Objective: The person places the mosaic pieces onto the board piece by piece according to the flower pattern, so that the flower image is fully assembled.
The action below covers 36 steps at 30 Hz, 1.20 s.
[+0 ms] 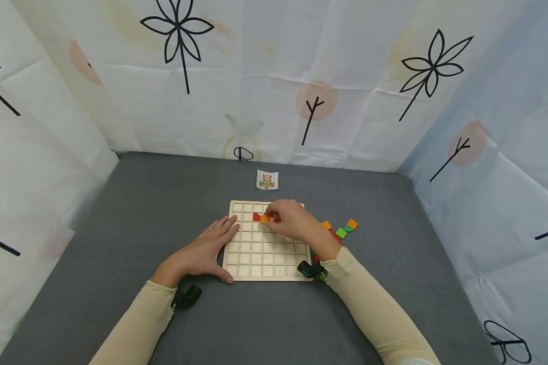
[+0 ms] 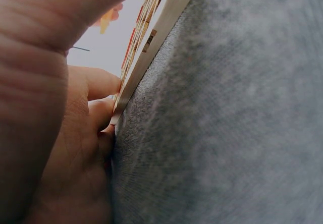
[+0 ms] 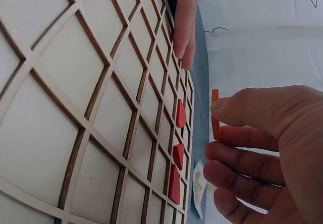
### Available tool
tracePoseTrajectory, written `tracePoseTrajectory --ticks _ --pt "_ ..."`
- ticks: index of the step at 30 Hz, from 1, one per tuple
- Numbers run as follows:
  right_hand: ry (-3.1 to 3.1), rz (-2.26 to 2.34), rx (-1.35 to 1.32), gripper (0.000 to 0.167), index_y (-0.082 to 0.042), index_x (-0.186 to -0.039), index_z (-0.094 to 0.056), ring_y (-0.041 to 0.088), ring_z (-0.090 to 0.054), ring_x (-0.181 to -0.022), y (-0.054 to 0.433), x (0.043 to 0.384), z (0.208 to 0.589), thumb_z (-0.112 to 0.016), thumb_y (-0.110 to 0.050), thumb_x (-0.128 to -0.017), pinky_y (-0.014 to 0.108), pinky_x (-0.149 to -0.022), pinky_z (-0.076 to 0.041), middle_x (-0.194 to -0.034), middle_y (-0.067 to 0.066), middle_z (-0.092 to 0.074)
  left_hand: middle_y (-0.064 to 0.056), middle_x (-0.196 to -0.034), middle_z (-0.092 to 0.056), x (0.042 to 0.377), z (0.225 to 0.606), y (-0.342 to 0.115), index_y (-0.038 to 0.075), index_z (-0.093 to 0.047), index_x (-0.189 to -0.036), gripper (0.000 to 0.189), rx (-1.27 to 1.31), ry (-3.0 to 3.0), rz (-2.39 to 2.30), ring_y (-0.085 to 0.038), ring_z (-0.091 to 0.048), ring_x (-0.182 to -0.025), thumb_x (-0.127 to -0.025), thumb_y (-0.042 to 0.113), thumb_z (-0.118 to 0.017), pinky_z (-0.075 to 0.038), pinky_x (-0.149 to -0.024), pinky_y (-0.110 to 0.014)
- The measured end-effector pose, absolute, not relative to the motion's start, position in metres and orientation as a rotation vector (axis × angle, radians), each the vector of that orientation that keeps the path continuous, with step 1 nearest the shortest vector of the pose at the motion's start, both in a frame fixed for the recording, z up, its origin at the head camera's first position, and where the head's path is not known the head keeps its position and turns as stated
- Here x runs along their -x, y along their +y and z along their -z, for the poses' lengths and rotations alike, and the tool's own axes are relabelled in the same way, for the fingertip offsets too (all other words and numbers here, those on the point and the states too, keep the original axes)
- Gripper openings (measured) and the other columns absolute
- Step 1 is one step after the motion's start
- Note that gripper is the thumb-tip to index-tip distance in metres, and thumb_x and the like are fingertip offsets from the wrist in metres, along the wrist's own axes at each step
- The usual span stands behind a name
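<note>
A wooden grid board (image 1: 261,257) lies on the grey table. My left hand (image 1: 205,250) rests along its left side, fingers and thumb extended against the edge. In the left wrist view the fingertips touch the side of the board (image 2: 160,30). My right hand (image 1: 296,222) is over the board's upper part and pinches a thin orange tile (image 3: 216,117) between thumb and index finger. That tile is above the grid, apart from it. Several red pieces (image 3: 174,183) sit in grid cells near the far edge, partly covered by the right hand in the head view.
Loose green, orange and red tiles (image 1: 341,233) lie right of the board, some partly hidden by the right arm. A small card with a coloured pattern (image 1: 267,180) lies beyond the far edge. Patterned white cloth (image 1: 356,132) hangs around the table.
</note>
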State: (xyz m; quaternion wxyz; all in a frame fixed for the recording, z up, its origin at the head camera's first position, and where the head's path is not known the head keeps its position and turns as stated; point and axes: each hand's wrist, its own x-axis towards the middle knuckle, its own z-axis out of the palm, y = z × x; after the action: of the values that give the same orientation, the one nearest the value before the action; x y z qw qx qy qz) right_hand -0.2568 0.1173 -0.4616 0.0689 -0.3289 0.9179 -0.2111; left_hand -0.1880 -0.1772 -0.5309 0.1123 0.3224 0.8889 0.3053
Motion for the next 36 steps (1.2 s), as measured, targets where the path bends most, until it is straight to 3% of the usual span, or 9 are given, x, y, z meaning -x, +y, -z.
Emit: tracePoseTrajectory --ticks 14,36 --pt "2.774 0.585 1.044 0.016 -0.005 -0.113 -0.08 0.019 -0.065 -0.086 0.109 0.259 0.464 -0.08 -0.014 -0.099 0.034 -0.078 -0.057 -0.101 0.005 -0.074 -0.018 -0.181 -0.006 0.189 0.528 -0.176 -0.001 -0.021 -0.172 0.143 -0.908 2.607 -0.849 -0.04 -0.001 -0.166 -0.07 0.066 -0.097 -0.006 -0.131 -0.062" --pt "2.77 0.493 1.02 0.021 -0.008 -0.114 -0.081 0.015 -0.065 -0.087 0.098 0.259 0.473 -0.083 -0.023 -0.1 0.033 -0.082 -0.057 -0.102 0.002 -0.074 -0.019 -0.18 -0.008 0.189 0.528 -0.177 -0.002 -0.022 -0.171 0.143 -0.908 2.612 -0.854 -0.041 -0.002 -0.165 -0.07 0.066 -0.097 -0.008 -0.131 -0.063"
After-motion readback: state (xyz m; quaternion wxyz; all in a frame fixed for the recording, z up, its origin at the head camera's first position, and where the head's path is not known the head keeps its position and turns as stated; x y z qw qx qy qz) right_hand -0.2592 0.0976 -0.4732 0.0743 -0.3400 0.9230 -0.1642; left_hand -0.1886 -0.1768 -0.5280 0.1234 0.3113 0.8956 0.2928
